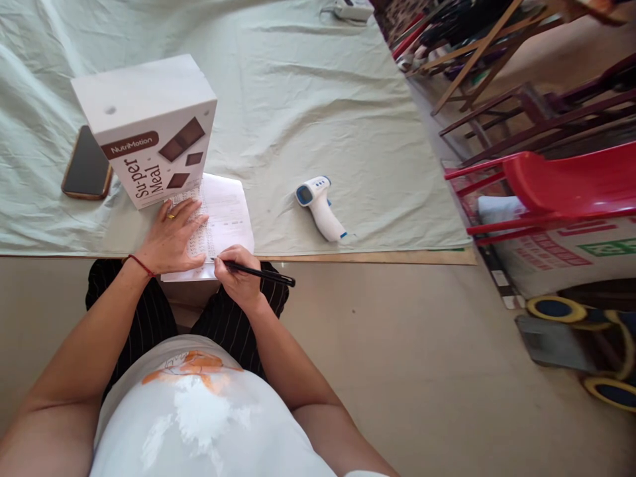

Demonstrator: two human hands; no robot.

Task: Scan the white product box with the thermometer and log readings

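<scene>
My right hand [239, 275] is closed around a black pen [265, 273], its tip down at the lower part of an open notebook [228, 205]. Handwriting covers much of the left page; the right page carries fainter lines. My left hand [171, 238] lies flat with spread fingers on the left page. Just beyond the notebook stands a white carton [154, 132] printed "NutriMotion" and "Su-per Meal", close to my left fingertips. The notebook's front edge juts out past the table edge toward my lap.
A phone [87, 162] lies left of the carton. On the right rests a white and blue infrared thermometer [322, 207]. A pale cloth [278, 99] covers the table. Beyond its right side are a red plastic chair [561, 185], wooden frames and a printed sack [561, 258].
</scene>
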